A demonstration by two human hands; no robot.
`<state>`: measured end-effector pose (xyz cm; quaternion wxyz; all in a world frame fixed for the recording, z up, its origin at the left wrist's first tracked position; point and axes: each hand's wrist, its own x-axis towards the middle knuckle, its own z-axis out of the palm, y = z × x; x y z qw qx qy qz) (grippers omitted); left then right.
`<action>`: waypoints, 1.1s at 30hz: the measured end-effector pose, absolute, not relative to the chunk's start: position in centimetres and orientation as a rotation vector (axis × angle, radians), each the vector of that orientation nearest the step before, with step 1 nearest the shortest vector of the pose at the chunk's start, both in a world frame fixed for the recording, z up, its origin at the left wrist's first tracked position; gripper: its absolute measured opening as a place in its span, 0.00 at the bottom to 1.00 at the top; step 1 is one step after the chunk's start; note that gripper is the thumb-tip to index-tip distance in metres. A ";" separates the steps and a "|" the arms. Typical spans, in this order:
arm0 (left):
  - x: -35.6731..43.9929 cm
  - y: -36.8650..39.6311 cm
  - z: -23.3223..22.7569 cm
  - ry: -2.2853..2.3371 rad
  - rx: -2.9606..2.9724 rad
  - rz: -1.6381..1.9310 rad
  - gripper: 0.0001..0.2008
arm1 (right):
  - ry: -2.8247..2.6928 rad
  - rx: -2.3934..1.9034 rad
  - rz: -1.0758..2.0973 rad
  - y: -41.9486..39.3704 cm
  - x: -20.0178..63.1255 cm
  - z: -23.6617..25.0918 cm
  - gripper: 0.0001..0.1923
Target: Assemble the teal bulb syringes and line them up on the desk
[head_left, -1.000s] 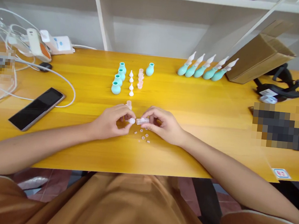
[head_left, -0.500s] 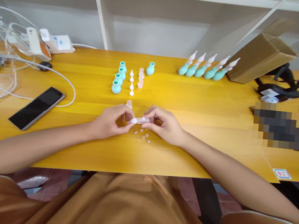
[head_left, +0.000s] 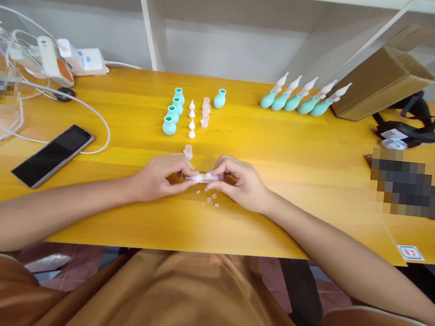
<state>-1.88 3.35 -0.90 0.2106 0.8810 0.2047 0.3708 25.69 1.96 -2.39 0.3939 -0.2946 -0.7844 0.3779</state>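
My left hand (head_left: 168,176) pinches a white pointed nozzle tip (head_left: 197,178), mostly covered by the fingers. Opposite it, my right hand (head_left: 237,180) grips a clear pinkish plastic connector (head_left: 209,177). The two pieces meet end to end between my fingertips, just above the table. Several tiny rings (head_left: 209,199) lie under my hands. Another clear connector (head_left: 188,151) lies beyond my left fingers. Farther back are several teal bulbs (head_left: 169,126), a column of white nozzle tips (head_left: 191,134), more clear connectors (head_left: 205,121) and a single teal bulb (head_left: 219,99).
Several assembled teal bulb aspirators (head_left: 290,102) lie in a row at the back right, by a cardboard box (head_left: 387,82) and black straps (head_left: 405,131). At left are a phone (head_left: 53,155), white cables (head_left: 92,107) and a power adapter (head_left: 90,62).
My hands have drawn slightly closer, and the gap between the nozzle tip and the connector has closed. The left fingers now cover more of the tip.
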 end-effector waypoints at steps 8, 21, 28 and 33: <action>-1.8 3.2 -0.8 0.503 2.464 1.075 0.03 | -2.033 -0.711 0.863 1.8 25.7 -2.1 0.12; -2.0 3.0 -1.0 0.511 2.484 1.039 0.03 | -2.071 -0.674 0.748 1.5 25.5 -2.3 0.10; -2.0 2.9 -0.8 0.547 2.484 1.010 0.04 | -2.091 -0.681 0.702 1.4 25.5 -2.3 0.09; -2.0 2.9 -1.0 0.529 2.500 1.019 0.04 | -2.109 -0.665 0.676 1.4 25.5 -2.3 0.08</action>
